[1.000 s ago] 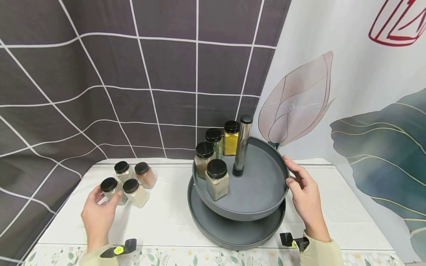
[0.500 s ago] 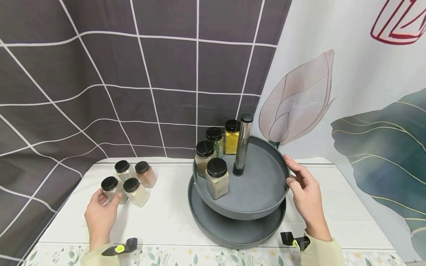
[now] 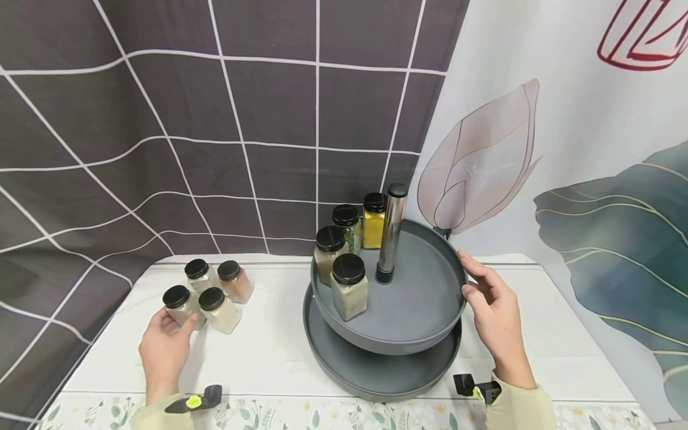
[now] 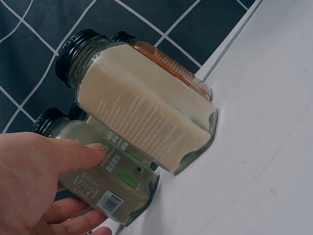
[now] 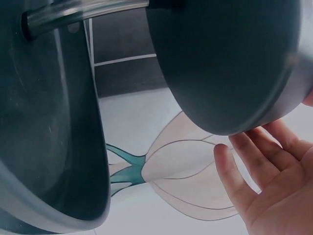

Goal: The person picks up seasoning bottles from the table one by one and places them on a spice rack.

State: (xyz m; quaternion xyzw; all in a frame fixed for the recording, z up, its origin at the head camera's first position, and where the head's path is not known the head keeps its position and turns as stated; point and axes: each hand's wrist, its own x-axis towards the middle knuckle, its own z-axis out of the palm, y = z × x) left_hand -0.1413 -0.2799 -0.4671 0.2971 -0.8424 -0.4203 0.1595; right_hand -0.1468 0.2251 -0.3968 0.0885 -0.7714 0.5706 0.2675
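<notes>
My left hand (image 3: 165, 352) holds a square glass spice jar (image 4: 107, 169) with a black lid, its thumb on one side and fingers on the other. The jar's contents look greyish and it stands on the white table. Beside it are a cream-coloured jar (image 3: 220, 313), a reddish-orange jar (image 3: 238, 285) and another pale jar (image 3: 200, 278). My right hand (image 3: 491, 316) touches the outer rim of the upper tray (image 3: 414, 298) of a grey two-tier stand with fairly straight fingers. In the right wrist view, fingertips (image 5: 239, 139) rest against that tray's wall.
Several jars stand on the upper tray's left side, among them a yellow one (image 3: 373, 230) and a green-flecked one (image 3: 352, 236). A metal post (image 3: 391, 236) rises from the tray. Below lies the lower tray (image 3: 376, 379). A dark gridded cloth (image 3: 279, 107) hangs behind.
My left hand has shifted slightly right around the greyish jar, which stays in place. My right hand and the stand look unchanged.
</notes>
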